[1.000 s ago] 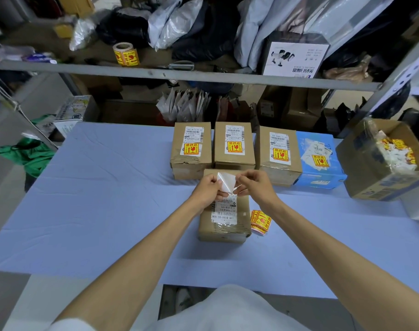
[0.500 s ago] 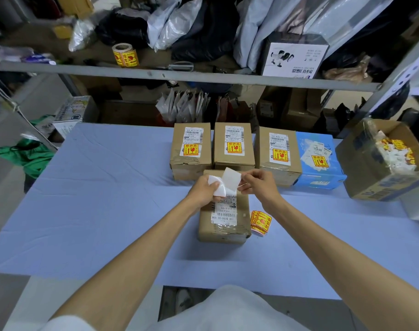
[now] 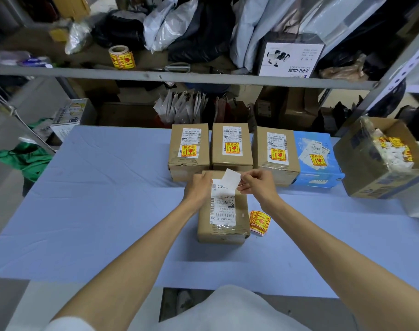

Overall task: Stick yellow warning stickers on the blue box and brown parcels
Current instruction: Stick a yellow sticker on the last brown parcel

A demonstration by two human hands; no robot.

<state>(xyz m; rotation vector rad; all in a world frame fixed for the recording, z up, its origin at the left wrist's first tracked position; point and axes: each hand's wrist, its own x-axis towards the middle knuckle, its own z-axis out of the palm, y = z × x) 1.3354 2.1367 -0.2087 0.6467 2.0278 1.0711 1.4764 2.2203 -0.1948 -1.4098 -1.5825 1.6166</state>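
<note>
Since 0.5 s ago: white slip (image 3: 231,178) has gone from both hands to the right hand (image 3: 256,185) only and sits a bit further right. Left hand (image 3: 199,187) has dropped onto the far left corner of the near parcel (image 3: 224,211).

Surroundings:
- Three brown parcels (image 3: 232,146) in a row along the desk's (image 3: 96,199) far edge, blue box (image 3: 317,161) touching the row's right end. Each has a yellow sticker (image 3: 232,148) on top.
- Near parcel is mid-desk, just in front of the row, with no yellow sticker visible on it.
- Sticker strip (image 3: 260,222) lies flat on the desk, just beside the near parcel's right side.
- Open carton (image 3: 380,182) at the desk's right edge, holding white paper scraps and yellow bits.
- Shelf (image 3: 179,77) runs behind and above the desk, carrying a sticker roll (image 3: 121,57), bags and a white printed box (image 3: 292,58).
- Nothing between the hands and the parcel top.

Writing:
- Shipping label (image 3: 222,206) on the near parcel reads "S150-00 008", plus barcodes.
- Stickers are yellow with a red glass symbol; their text is too small to read.
- Print on the shelf box is upside down.

Hands:
- Both forearms reach straight out and meet over the parcel's far end.
- Right hand pinches the slip's right edge between thumb and fingers, slip tilted above the label.
- Left hand shows its back and its fingers are hidden, so I can't tell if it holds anything.
</note>
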